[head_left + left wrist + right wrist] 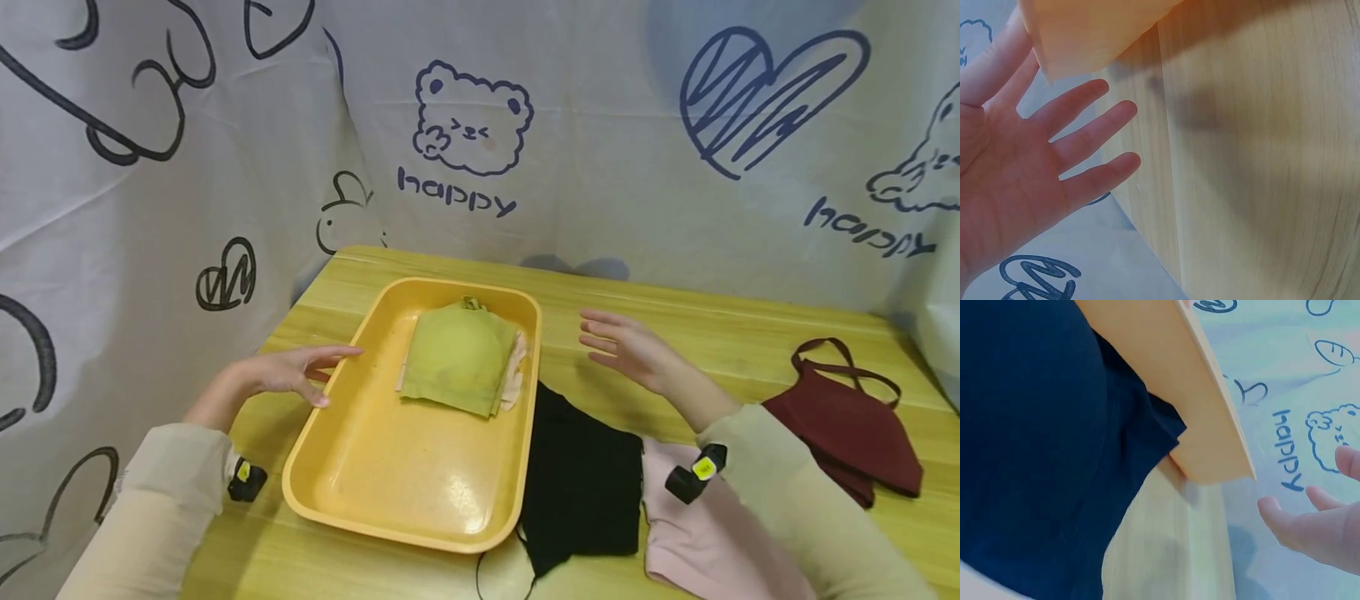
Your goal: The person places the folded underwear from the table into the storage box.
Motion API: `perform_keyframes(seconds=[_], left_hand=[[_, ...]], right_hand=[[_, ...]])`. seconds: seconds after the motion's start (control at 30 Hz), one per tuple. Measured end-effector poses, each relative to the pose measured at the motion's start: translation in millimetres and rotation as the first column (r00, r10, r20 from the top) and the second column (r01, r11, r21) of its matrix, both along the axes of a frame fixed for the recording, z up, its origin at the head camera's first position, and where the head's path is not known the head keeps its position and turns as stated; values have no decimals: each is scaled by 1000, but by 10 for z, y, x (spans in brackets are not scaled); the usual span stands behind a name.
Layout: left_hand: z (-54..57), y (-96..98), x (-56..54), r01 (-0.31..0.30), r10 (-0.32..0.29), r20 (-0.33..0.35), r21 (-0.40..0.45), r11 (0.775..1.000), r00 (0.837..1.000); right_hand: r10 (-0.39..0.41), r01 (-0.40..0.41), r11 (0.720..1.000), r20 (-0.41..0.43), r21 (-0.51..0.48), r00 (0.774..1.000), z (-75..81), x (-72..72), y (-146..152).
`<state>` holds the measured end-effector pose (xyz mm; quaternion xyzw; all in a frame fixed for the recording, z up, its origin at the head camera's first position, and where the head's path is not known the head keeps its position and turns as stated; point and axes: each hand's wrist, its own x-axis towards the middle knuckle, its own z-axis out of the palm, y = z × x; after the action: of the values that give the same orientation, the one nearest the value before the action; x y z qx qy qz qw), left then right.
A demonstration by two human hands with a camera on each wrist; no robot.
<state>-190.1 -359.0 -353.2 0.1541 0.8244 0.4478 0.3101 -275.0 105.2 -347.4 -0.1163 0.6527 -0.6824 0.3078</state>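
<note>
A yellow plastic tray (405, 492) lies on the table with a folded yellow-green bra (457, 358) toward its far end. Some beige fabric (514, 373) peeks out from beneath that bra. At the tray's left rim, my left hand (288, 372) has its fingers spread; in the left wrist view the thumb side of the hand (1029, 147) is at the rim, but firm contact cannot be told. My right hand (626, 348) hovers to the right of the tray with fingers extended and holding nothing. Beside the tray's right wall lies a black bra (585, 483).
A pink garment (697, 533) lies right of the black one, partly hidden by my right forearm. Farther right is a dark red bra (847, 425) with thin straps. A white cloth (600, 167) with drawings hangs behind the wooden table (660, 312).
</note>
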Motion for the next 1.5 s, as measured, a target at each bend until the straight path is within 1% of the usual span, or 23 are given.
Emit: perform_keyframes(seconds=[0.43, 0.97, 1.27, 1.5], left_hand=[[1, 7, 3, -9, 9, -2, -9, 1000, 1000], [34, 24, 28, -9, 9, -2, -19, 1000, 1000], [3, 24, 25, -11, 11, -3, -19, 1000, 1000], [0, 20, 19, -10, 9, -9, -18, 1000, 1000]], right_hand=[[-43, 43, 999, -16, 29, 999, 13, 24, 338], [-91, 92, 994, -21, 62, 996, 36, 54, 635], [-108, 111, 989, -26, 99, 994, -6, 54, 765], [-140, 143, 982, -30, 121, 990, -59, 43, 904]])
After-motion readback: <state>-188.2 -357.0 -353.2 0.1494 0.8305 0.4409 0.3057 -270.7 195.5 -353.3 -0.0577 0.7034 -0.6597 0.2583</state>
